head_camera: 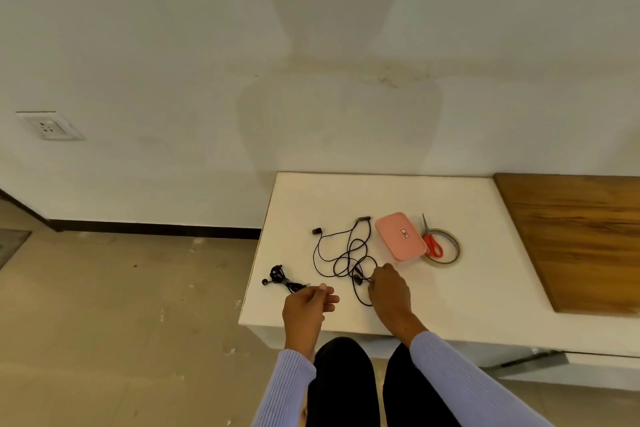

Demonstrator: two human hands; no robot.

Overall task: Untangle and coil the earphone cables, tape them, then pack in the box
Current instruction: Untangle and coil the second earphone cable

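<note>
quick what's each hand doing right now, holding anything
Left hand: fingers loosely curled, nothing plainly held; cannot tell for sure.
Right hand: fingertips down on the tangled earphone cable; grip cannot be told.

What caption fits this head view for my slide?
Right hand reaches the tangled earphone cable on the white table, beside pink box, scissors and tape roll.

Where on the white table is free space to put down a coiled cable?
The white table is bare along its far edge, behind the pink box, and on its right, between the tape roll and the wooden board. The middle is crowded: the tangled cable, box, scissors, tape.
</note>
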